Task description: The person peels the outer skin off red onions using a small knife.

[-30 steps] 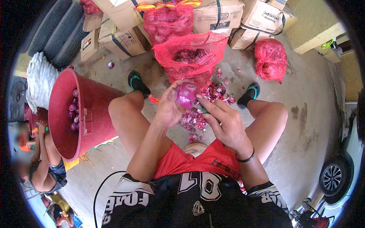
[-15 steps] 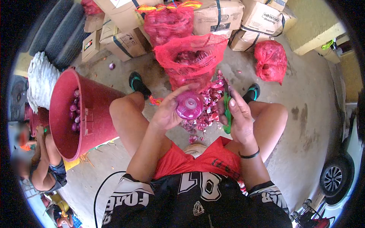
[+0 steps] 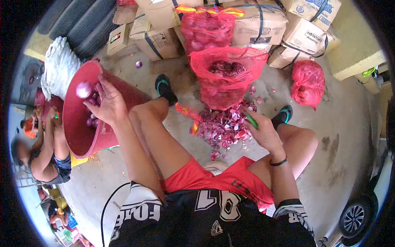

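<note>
One peeled red onion [image 3: 84, 89] just off open fingers [image 3: 100, 85] of left hand [image 3: 109, 105], above red bucket [image 3: 80, 131]; right hand [image 3: 265, 131] grips green-handled knife [image 3: 251, 120] over onion skins [image 3: 224, 125].

Cardboard boxes [image 3: 255, 24], stacked tyres [image 3: 82, 20] and a white sack [image 3: 57, 68] behind.

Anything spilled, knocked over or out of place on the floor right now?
Yes: one loose purple onion lies alone on the concrete by the cardboard boxes, away from the red plastic bucket. A heap of purple onion skins litters the floor under the open red mesh sack.
</note>
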Demonstrator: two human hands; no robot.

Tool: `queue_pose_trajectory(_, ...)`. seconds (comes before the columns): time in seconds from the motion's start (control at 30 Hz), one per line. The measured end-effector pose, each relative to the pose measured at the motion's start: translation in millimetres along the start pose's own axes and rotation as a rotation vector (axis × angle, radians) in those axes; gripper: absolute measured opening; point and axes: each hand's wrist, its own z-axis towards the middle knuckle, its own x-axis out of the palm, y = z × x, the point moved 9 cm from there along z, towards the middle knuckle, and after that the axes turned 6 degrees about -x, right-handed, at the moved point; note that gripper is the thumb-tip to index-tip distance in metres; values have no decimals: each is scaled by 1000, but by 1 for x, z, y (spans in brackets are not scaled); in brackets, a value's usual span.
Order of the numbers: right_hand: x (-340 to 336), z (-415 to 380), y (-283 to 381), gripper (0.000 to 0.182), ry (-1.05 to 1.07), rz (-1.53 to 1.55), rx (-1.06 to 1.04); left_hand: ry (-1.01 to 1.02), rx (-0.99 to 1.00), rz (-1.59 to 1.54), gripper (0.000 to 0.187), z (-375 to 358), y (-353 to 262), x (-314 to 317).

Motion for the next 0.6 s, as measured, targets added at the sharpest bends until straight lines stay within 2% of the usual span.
queue_pose_trajectory(0.03,2,2,4,37,5,-22,-35,56,-162,86,45,4,22,-2)
queue_pose_trajectory(0.07,8,3,1,24,-11,-27,-79,115,-325,171,45,8,47,-12)
queue_pose_trajectory(0.1,15,3,-5,21,31,-59,-57,174,-486,256,45,7,70,-16)
queue_pose_trajectory(0.13,21,3,-9,19,74,-89,-35,35,-459,407,42,-9,102,-16)
queue_pose_trajectory(0.2,29,1,-10,18,149,-108,-1,114,-582,701,40,-26,160,-22)
queue_pose_trajectory(0.33,35,-6,-20,19,166,-147,39,553,-661,1492,28,-43,274,-14)
queue_pose_trajectory(0.37,34,-7,-21,20,166,-144,62,774,-594,1709,25,-44,299,-17)
queue_pose_trajectory(0.4,33,-8,-22,21,164,-140,83,1002,-506,1917,23,-42,322,-30)
queue_pose_trajectory(0.43,33,-9,-23,21,162,-136,103,1100,-405,2013,24,-27,342,-67)
queue_pose_trajectory(0.47,31,-9,-22,21,148,-124,99,1105,-527,2211,27,-27,352,-84)
queue_pose_trajectory(0.53,25,-10,-22,22,118,-102,94,1261,-624,2636,29,-6,362,-167)
queue_pose_trajectory(0.6,22,-10,-26,22,80,-32,67,1243,-718,2808,35,0,353,-185)
